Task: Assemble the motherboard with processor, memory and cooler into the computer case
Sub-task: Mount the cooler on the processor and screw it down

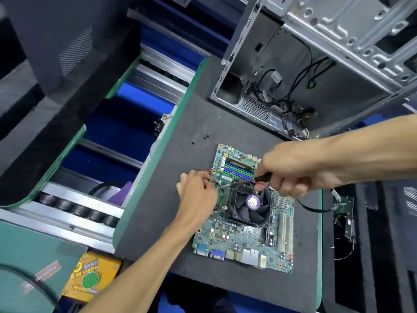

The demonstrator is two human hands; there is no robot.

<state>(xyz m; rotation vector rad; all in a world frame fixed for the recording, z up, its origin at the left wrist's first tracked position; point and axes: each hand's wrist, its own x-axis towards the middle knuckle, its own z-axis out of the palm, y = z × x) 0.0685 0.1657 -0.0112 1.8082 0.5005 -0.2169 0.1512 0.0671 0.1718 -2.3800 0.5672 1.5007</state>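
Head view shows the motherboard [243, 213] lying flat on the table [180, 154], well apart from the open computer case [304, 71]. Memory sticks [237, 170] sit in their slots and the cooler [248, 204] sits over the socket, so the processor is presumably underneath. The right hand [291, 170] grasps a screwdriver [250, 180], tip at a cooler corner screw. The left hand [198, 188] grips the board's edge. Fastening the cooler looks unfinished; mounting the board in the case remains.

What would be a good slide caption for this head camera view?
Right hand drives a screwdriver at the cooler while left hand steadies the motherboard; computer case waits behind.
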